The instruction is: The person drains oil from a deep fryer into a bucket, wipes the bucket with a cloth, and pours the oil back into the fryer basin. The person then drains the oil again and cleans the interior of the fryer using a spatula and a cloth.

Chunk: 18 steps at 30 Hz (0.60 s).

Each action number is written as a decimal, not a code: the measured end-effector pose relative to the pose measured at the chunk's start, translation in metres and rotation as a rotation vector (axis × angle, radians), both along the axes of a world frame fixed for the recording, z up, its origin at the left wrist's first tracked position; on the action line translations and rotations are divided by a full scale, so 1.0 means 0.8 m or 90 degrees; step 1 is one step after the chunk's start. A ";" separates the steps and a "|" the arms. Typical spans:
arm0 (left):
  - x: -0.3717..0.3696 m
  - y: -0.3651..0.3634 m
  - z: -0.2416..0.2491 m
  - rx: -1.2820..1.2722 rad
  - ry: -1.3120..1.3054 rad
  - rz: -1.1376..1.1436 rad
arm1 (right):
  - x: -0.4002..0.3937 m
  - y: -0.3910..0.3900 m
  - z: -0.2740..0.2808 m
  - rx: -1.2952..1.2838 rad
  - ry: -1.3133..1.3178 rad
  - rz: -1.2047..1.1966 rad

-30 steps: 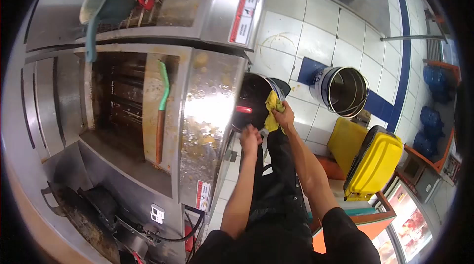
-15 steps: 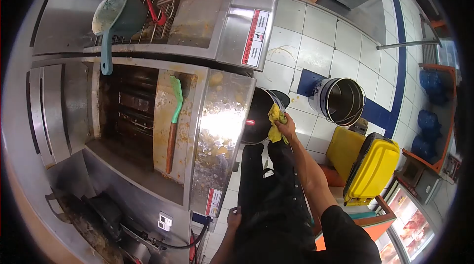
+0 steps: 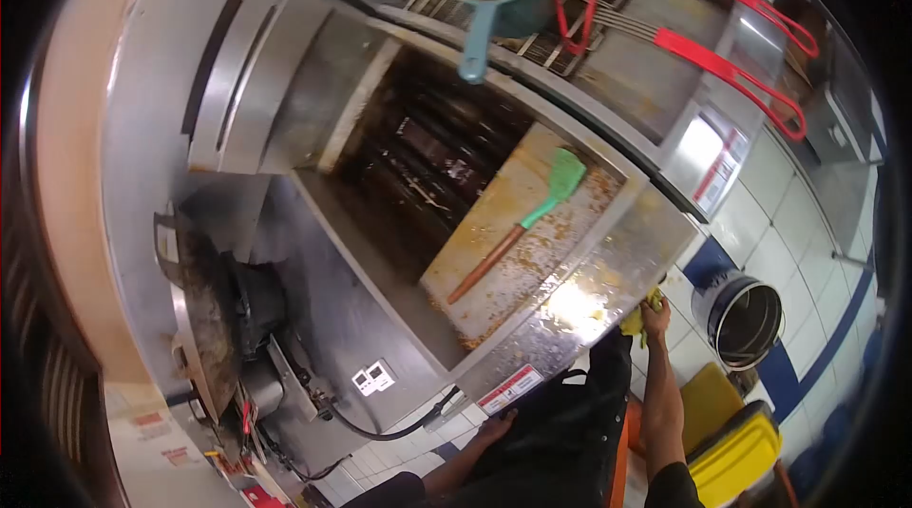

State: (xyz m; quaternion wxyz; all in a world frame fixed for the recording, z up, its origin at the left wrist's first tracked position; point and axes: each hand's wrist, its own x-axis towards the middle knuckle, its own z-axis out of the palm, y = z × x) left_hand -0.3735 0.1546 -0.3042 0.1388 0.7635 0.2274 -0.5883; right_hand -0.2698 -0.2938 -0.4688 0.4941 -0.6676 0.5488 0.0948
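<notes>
My right hand (image 3: 655, 316) is closed round a yellow cloth (image 3: 634, 323), beside the front edge of a greasy metal fryer (image 3: 608, 270). Lower down, my left hand (image 3: 497, 426) is near the fryer's front by a warning label (image 3: 510, 388); its fingers are too small and dark to read. A spatula with a green head (image 3: 564, 175) and wooden handle lies on the stained plate inside the fryer. On the wire rack above rests a blue-green pot (image 3: 518, 4) with a whitish coating inside, next to red-handled tongs (image 3: 576, 28).
Red-handled baskets (image 3: 722, 66) stick out over the upper fryer's edge. A metal bucket (image 3: 746, 323) stands on the tiled floor, near a yellow bin (image 3: 736, 460). At the left are a dark-crusted pan (image 3: 204, 318), a black hose (image 3: 380, 434) and a small wall display (image 3: 373, 378).
The view has turned and shifted left, so the fryers appear tilted and further right. My right hand with the cloth has come up against the fryer's front edge. The dark round container is out of sight.
</notes>
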 end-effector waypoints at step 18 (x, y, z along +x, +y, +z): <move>0.002 -0.006 0.021 -0.083 -0.034 -0.006 | -0.021 0.003 -0.050 0.100 -0.230 -0.102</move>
